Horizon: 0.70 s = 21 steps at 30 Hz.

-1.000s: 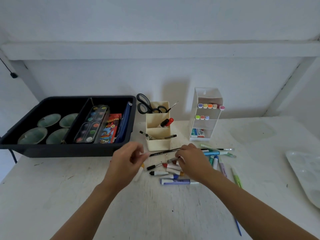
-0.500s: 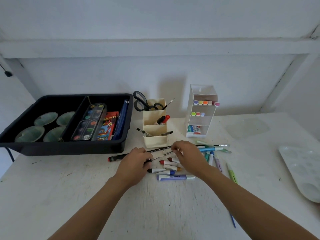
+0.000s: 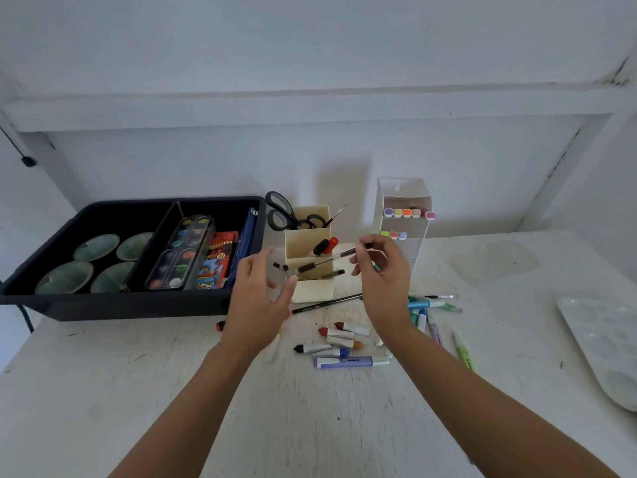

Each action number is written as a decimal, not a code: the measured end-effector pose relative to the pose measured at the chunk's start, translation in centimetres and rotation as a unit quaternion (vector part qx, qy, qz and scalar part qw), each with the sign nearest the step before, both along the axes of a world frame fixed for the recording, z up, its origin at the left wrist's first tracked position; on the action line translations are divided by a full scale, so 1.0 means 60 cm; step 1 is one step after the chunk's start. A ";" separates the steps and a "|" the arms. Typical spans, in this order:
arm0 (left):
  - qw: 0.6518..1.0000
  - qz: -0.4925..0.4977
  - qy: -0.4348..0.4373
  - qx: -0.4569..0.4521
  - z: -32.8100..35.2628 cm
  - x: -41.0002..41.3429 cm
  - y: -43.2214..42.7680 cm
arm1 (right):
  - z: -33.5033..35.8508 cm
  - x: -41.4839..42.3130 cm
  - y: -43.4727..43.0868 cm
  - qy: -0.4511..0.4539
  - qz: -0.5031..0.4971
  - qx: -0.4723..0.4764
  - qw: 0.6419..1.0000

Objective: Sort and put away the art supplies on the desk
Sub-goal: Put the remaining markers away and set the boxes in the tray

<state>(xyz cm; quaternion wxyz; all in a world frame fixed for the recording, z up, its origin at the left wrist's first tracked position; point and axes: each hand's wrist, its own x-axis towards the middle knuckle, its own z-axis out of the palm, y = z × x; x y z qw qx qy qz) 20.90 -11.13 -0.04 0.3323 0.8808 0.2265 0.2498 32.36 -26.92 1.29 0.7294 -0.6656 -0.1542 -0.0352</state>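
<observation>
Right hand (image 3: 382,274) pinches a thin pen (image 3: 331,259) over the cream organizer (image 3: 312,292); left hand (image 3: 256,301) spread, empty; labels unreadable.

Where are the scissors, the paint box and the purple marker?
scissors (image 3: 293,221), head view, where the black handles meet
paint box (image 3: 181,251), head view, middle of its lid
purple marker (image 3: 344,362), head view, middle of its barrel

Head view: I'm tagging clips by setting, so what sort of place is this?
Probably a hobby art desk against a white wall: a black tray holds a watercolour set, a cream organiser holds scissors, and crayons and markers lie loose on the desk.
</observation>
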 end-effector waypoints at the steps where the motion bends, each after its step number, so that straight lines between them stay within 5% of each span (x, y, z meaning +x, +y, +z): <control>1: 1.000 -0.008 0.021 0.000 0.001 0.008 0.004 | -0.002 0.004 0.003 -0.007 -0.015 -0.002 1.000; 7: 0.993 -0.028 0.112 0.012 -0.003 0.051 0.022 | -0.020 0.015 0.022 -0.112 -0.005 -0.140 0.984; 12: 0.997 -0.021 0.077 0.020 -0.015 0.064 0.016 | -0.037 0.013 0.043 -0.188 0.085 -0.262 0.943; 17: 0.999 -0.038 0.018 0.013 -0.008 0.056 0.016 | -0.056 0.003 0.045 -0.194 0.028 -0.317 0.928; 21: 0.997 -0.048 0.015 0.065 0.004 0.047 0.025 | -0.066 0.002 0.039 -0.108 0.048 -0.317 0.941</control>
